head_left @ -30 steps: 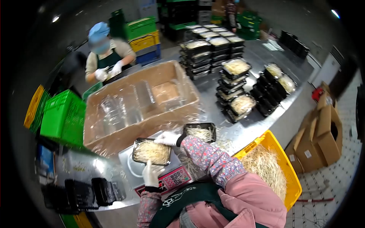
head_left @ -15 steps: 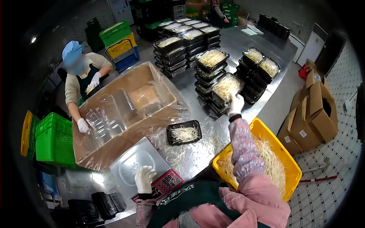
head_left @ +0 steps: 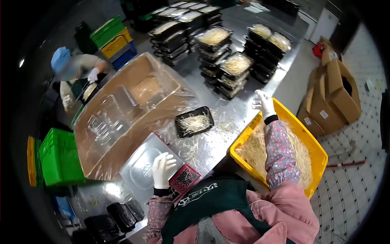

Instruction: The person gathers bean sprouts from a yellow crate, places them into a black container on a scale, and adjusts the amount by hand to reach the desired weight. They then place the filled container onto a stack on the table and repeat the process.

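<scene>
Two in head view, left hand (head_left: 163, 166): loosely spread, holding nothing, over scale (head_left: 137, 168) | right hand (head_left: 264, 102): half-curled, apparently holding nothing, near far corner of yellow crate (head_left: 245, 166) | pale sprouts (head_left: 252, 144): lying in crate, probably light, soft, easily broken, best scooped | black tray (head_left: 202, 111): on table (head_left: 239, 113), probably thin, best held by opposite rims

No text can be read with certainty. Large white characters (head_left: 202, 194), with smaller lettering beneath, cross the dark green apron (head_left: 221, 203) on the near side, slanted and unclear. Key marks on the red-framed keypad (head_left: 185, 181) of the scale (head_left: 140, 168) are too small, as are the white labels (head_left: 323, 115) on the cardboard boxes (head_left: 337, 91) at right.
</scene>
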Tool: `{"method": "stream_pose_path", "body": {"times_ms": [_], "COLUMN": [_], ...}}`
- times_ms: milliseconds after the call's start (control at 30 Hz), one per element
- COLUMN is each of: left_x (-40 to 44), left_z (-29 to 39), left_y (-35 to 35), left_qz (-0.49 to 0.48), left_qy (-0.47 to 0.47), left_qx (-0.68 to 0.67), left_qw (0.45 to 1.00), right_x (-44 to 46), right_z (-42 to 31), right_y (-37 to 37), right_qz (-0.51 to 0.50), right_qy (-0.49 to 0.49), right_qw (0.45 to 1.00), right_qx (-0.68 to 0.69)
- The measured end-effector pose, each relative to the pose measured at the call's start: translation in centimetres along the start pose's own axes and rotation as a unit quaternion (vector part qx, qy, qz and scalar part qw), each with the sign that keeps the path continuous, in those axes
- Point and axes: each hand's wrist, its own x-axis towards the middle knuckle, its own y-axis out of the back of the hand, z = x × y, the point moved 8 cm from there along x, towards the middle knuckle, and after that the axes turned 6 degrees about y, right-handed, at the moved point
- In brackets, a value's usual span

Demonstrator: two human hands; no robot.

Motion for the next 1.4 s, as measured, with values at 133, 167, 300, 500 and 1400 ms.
{"method": "stream_pose_path", "body": {"times_ms": [133, 167, 300, 500, 1400], "left_x": [2.1, 2.6, 2.3, -1.9, -0.9], "left_z": [-1.1, -1.8, -4.5, -7.9, -16.8], "left_y": [-4.5, -5.9, -12.4, -20.2, -49.3], "left_qz": [-0.104, -0.136, -0.245, -0.344, -0.495], "left_qy": [0.007, 0.016, 0.045, 0.109, -0.298], "left_qx": [0.047, 0.045, 0.094, 0.131, 0.542], "left_qw": [0.993, 0.99, 0.964, 0.923, 0.61], "right_x": [-10.9, -14.2, -26.5, -28.9, -19.3], "right_z": [-2.6, -3.6, -5.0, 1.2, 0.7], "right_y": [12.7, 16.3, 26.9, 21.6, 27.8], "right_qz": [0.162, 0.222, 0.378, 0.104, 0.019], "right_qy": [0.084, 0.104, 0.116, -0.087, 0.03], "right_qw": [0.978, 0.961, 0.843, 0.813, 0.924], "right_qx": [-0.102, -0.124, -0.365, -0.567, -0.381]}}
